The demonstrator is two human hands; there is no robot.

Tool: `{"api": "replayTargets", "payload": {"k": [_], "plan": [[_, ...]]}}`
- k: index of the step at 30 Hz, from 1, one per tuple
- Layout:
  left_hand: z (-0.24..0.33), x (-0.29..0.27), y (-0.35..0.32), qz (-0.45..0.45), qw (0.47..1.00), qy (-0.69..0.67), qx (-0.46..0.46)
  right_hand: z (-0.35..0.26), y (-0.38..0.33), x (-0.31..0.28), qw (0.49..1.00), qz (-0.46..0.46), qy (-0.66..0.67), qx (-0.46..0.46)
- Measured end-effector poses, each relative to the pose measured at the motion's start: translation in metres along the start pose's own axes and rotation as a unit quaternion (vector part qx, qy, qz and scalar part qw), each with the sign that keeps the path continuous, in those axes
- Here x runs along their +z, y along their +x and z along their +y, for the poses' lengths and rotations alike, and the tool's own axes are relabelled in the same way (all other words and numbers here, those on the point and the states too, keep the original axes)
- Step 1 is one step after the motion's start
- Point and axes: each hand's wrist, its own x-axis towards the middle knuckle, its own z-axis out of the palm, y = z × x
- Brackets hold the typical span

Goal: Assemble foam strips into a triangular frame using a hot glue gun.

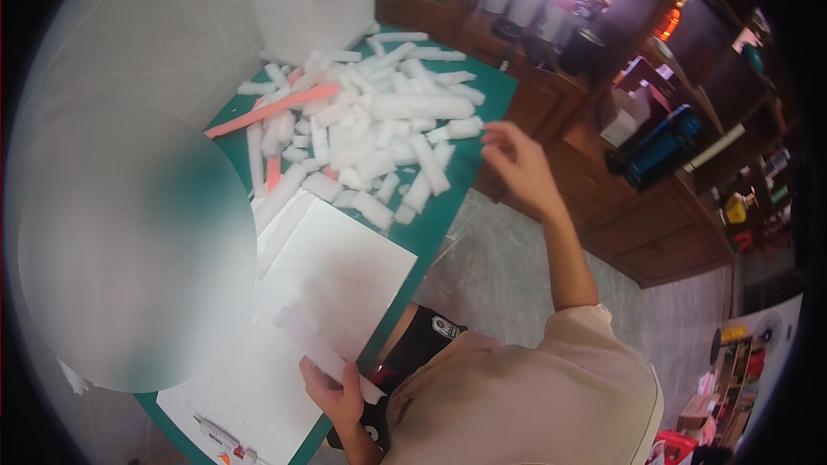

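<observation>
My left hand [338,392] is closed around a white foam strip [314,346], holding it tilted over the table's near edge. The strip's far end is blurred above a white board [353,245]. My right hand [519,165] is stretched out beside the table's right edge, its fingers loosely curled and apart. Its fingertips are right by the end of a white foam piece [463,127] at the edge of the pile; whether they touch it I cannot tell. The heap of white foam pieces [370,133] has a few pink strips [276,109] in it.
A white foam box [314,4] stands behind the pile on the green table [491,90]. A glue gun [226,441] lies at the lower left. A large blurred round shape [138,258] hides the left side. Wooden cabinets [637,241] line the right.
</observation>
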Motion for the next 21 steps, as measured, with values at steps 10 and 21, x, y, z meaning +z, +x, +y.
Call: {"api": "replayTargets", "payload": {"k": [10,21], "plan": [[0.006,0.008,-0.002,0.071,0.996,0.059,-0.017,0.072,0.183,0.069,0.992,-0.035,-0.114,-0.031],[0.012,0.012,0.003,0.086,0.995,0.012,-0.046,0.035,0.208,0.01,0.961,0.023,0.269,-0.051]]}}
